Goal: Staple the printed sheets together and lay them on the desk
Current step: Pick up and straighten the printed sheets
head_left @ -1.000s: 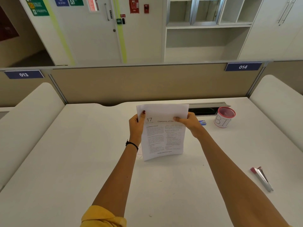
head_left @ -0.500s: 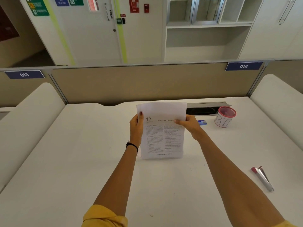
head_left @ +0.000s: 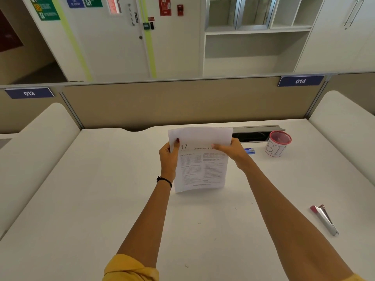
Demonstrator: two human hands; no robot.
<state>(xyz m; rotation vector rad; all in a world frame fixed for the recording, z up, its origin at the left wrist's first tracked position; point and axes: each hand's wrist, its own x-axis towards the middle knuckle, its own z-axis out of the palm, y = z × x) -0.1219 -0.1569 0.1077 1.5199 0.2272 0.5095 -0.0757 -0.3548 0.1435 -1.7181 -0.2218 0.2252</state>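
Note:
I hold the printed sheets (head_left: 200, 165) upright above the middle of the white desk (head_left: 91, 199), the page headed "17" facing me. My left hand (head_left: 168, 159) pinches their upper left edge, thumb on the front. My right hand (head_left: 233, 152) grips the upper right edge, thumb across the heading. The bottom edge hangs just above the desk and curls slightly. A silver stapler (head_left: 324, 219) with a red end lies on the desk at the right, away from both hands.
A small blue box (head_left: 250, 151) lies just behind my right hand. A red-rimmed cup marked "BIN" (head_left: 277, 144) stands at the back right beside an open cable slot (head_left: 255, 136). A beige partition (head_left: 182, 102) closes the far edge; padded dividers flank both sides.
The sheets have been squared up between both hands, from tilted to nearly straight. Both hands keep their grip in about the same place.

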